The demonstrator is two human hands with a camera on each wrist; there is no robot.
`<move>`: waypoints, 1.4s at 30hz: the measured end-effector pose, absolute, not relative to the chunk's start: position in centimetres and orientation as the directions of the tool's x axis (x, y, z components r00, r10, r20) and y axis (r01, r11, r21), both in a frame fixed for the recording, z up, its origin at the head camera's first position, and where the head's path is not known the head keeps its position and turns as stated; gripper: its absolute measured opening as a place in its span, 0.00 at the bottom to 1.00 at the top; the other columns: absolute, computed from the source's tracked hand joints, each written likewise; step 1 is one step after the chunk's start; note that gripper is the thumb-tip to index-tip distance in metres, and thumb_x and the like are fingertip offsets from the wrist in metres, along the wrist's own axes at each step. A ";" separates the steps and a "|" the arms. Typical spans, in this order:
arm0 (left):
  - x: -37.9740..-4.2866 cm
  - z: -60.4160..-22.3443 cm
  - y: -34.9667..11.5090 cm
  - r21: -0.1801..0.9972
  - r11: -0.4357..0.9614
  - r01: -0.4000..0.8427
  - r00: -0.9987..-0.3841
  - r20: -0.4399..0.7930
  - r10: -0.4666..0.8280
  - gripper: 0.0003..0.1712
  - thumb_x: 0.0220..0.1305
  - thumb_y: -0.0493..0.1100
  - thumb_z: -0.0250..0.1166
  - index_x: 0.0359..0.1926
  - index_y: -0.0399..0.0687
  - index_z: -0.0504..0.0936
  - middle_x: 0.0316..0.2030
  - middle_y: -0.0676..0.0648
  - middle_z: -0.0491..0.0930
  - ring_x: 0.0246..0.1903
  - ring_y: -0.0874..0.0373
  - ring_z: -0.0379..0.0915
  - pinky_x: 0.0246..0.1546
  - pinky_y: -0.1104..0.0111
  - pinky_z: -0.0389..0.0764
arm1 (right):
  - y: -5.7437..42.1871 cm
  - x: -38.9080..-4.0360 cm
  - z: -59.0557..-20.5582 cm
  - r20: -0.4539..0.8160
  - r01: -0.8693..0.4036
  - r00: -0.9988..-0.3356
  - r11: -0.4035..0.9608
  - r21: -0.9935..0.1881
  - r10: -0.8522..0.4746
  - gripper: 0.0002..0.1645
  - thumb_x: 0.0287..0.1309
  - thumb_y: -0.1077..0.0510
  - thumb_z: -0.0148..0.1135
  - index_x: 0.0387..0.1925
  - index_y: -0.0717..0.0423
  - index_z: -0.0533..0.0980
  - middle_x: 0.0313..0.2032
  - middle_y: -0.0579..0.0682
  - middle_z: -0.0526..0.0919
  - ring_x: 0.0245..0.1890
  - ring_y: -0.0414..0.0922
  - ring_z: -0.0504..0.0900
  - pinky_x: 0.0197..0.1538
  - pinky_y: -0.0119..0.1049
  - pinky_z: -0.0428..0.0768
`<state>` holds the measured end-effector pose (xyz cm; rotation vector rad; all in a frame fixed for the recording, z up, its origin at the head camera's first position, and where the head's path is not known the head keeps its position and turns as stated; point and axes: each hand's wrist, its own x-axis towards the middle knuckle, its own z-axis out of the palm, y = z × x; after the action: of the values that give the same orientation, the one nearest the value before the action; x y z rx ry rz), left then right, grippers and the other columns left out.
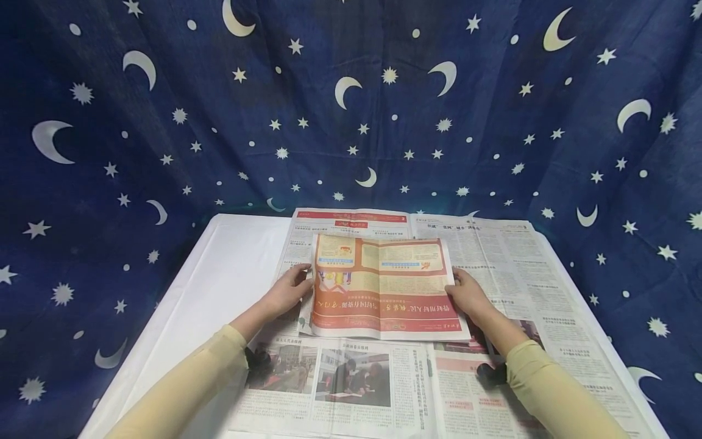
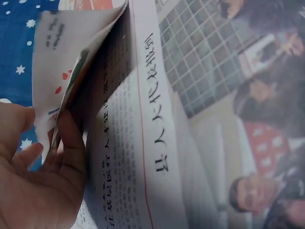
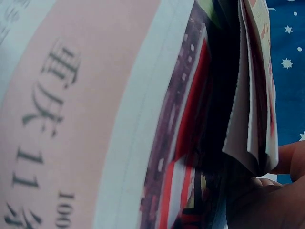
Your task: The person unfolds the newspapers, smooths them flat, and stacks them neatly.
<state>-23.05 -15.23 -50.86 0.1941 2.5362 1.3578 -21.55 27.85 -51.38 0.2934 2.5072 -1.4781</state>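
A folded newspaper (image 1: 406, 283) with a red and orange printed page faces up in the middle of the head view, its headlines upside down. My left hand (image 1: 287, 291) grips its left edge, and my right hand (image 1: 470, 294) holds the right edge. In the left wrist view, the left hand (image 2: 43, 176) has its fingers curled under several paper layers, the thumb on the other side. The right wrist view shows the layered edges of the folded newspaper (image 3: 259, 95) raised above the sheet below, pinched by the right hand (image 3: 274, 202).
Beneath lies a wide spread newspaper (image 1: 526, 286) with photos and text columns, covering much of the white table (image 1: 203, 268). A dark blue curtain (image 1: 318, 91) with moons and stars hangs behind and at both sides.
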 end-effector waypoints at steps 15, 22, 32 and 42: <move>-23.1 -50.8 -15.1 0.515 0.794 0.322 -0.941 0.082 0.328 0.38 0.72 0.49 0.63 0.76 0.43 0.61 0.77 0.41 0.56 0.76 0.43 0.52 0.74 0.50 0.56 | 27.8 -21.3 -50.7 -0.260 0.255 -0.963 0.541 -0.802 0.068 0.43 0.72 0.59 0.51 0.79 0.68 0.44 0.61 0.71 0.74 0.46 0.55 0.86 0.43 0.43 0.86; -24.7 -50.5 -15.8 0.300 0.786 0.540 -0.837 0.099 0.537 0.32 0.71 0.47 0.67 0.73 0.53 0.73 0.76 0.45 0.62 0.77 0.43 0.51 0.74 0.46 0.56 | 28.8 -21.0 -50.0 -0.167 0.119 -0.986 0.680 -0.723 -0.004 0.42 0.74 0.57 0.49 0.79 0.67 0.46 0.63 0.72 0.71 0.52 0.61 0.83 0.51 0.51 0.85; -25.5 -50.6 -17.0 0.218 0.732 0.646 -0.757 0.061 0.650 0.21 0.73 0.43 0.64 0.65 0.53 0.82 0.71 0.46 0.71 0.74 0.43 0.58 0.71 0.47 0.62 | 30.4 -18.8 -50.4 0.004 -0.382 -0.916 0.870 -0.310 -0.401 0.30 0.68 0.67 0.56 0.70 0.51 0.74 0.73 0.54 0.69 0.72 0.61 0.64 0.69 0.63 0.65; -26.1 -50.7 -16.9 0.422 0.749 0.511 -0.833 0.027 0.553 0.18 0.77 0.46 0.58 0.62 0.58 0.84 0.68 0.48 0.75 0.70 0.46 0.66 0.72 0.49 0.62 | 31.2 -18.6 -51.2 0.012 -0.393 -0.913 0.870 -0.298 -0.408 0.31 0.67 0.68 0.57 0.70 0.48 0.75 0.71 0.53 0.72 0.71 0.60 0.66 0.68 0.64 0.66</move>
<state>-26.12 -16.92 -50.74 0.8671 2.8443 0.6416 -18.56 31.24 -51.21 -0.6404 2.9879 -0.4602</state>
